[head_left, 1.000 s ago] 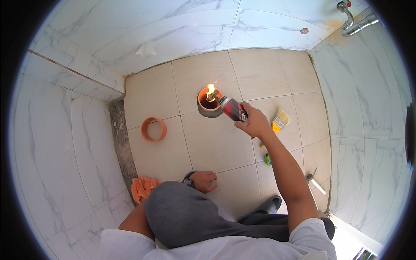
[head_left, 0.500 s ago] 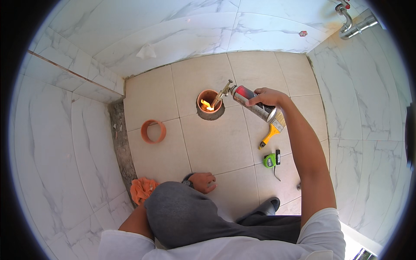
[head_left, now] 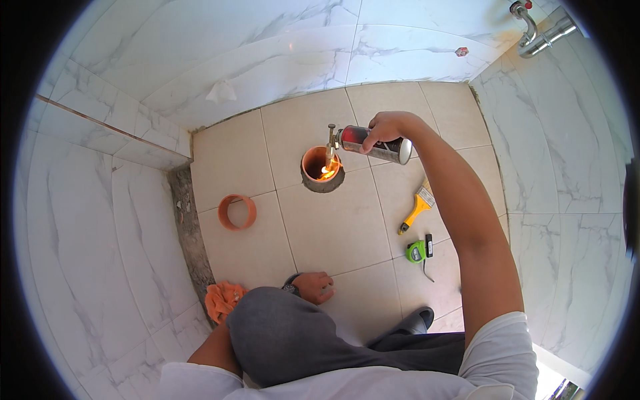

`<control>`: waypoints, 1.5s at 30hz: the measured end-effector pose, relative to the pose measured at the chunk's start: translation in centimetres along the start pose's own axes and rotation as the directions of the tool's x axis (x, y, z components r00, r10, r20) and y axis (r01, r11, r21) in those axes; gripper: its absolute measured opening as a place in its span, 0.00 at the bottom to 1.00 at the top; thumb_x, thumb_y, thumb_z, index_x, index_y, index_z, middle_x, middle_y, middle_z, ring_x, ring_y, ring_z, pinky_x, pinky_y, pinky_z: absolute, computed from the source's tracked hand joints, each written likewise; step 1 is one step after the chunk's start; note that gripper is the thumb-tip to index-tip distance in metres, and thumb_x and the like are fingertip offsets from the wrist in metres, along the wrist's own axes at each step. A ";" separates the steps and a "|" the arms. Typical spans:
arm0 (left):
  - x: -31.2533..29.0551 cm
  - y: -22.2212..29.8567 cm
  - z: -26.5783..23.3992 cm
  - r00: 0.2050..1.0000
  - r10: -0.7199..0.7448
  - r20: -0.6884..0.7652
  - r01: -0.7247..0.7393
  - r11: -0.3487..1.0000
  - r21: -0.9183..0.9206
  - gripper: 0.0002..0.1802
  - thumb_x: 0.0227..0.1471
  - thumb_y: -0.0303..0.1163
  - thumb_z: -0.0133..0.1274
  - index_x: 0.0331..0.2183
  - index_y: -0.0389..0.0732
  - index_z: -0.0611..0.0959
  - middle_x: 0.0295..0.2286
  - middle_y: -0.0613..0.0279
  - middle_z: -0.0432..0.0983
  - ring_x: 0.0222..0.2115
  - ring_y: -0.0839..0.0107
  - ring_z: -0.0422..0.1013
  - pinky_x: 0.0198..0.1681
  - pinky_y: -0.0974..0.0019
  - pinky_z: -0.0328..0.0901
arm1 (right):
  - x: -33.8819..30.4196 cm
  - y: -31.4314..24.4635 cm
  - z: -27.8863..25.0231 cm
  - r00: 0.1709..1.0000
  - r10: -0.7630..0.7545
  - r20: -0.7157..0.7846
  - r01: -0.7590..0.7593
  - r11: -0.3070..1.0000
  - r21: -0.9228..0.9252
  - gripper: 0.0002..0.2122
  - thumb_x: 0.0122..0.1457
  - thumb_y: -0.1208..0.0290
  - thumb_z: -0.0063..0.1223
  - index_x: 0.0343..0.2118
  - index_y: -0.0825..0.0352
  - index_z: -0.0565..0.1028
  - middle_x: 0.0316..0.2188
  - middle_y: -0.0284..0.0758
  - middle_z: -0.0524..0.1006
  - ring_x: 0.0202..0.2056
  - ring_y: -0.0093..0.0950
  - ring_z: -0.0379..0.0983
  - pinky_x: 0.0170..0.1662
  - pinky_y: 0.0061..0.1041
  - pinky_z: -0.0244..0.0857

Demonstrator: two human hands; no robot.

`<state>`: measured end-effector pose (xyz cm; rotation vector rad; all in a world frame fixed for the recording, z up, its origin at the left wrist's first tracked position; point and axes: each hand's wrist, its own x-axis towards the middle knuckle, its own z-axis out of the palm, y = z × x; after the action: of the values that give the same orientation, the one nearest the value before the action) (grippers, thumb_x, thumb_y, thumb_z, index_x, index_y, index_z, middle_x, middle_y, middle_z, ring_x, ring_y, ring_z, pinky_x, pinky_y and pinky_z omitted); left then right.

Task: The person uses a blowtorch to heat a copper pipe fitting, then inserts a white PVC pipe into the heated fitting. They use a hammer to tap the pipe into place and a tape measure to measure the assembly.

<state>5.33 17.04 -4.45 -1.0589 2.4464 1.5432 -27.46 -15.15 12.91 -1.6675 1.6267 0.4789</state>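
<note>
My right hand (head_left: 385,131) is closed around the canister of a gas blowtorch (head_left: 360,138), which lies nearly level with its base to the right. The metal nozzle points down into the mouth of an orange-brown pipe (head_left: 306,156) set in the floor, and a flame (head_left: 327,173) burns inside the rim toward the near right. Grey mortar (head_left: 321,187) rings the pipe. My left hand (head_left: 314,287), a dark watch at its wrist, hangs beyond my bent knee with loosely curled fingers slightly apart and nothing visible in them.
A short orange pipe ring (head_left: 222,215) stands on the tiles at left. To the right lie a yellow-handled paintbrush (head_left: 417,209) and a green tape measure (head_left: 415,251). An orange cloth (head_left: 223,301) sits by the left wall. Chrome plumbing (head_left: 547,37) juts from the far right corner.
My right hand has moved left and a little up, swinging the torch more level. Its nozzle has turned steeper, and the flame has shifted to the pipe's near right side. My left hand stays put.
</note>
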 end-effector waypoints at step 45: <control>-0.2 1.1 -1.0 0.994 0.098 -0.046 -0.098 0.995 -0.010 0.16 0.55 0.42 0.59 0.40 0.41 0.82 0.33 0.57 0.77 0.33 0.60 0.78 0.37 0.60 0.73 | -3.8 -2.3 20.7 0.935 0.212 -0.283 0.110 0.586 0.803 0.43 0.43 0.43 0.67 0.51 0.80 0.72 0.44 0.54 0.78 0.46 0.43 0.78 0.48 0.35 0.71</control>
<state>5.12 16.60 -3.01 -1.0013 2.5586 1.5809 -20.94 2.27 2.70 -0.9986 1.7487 -0.5545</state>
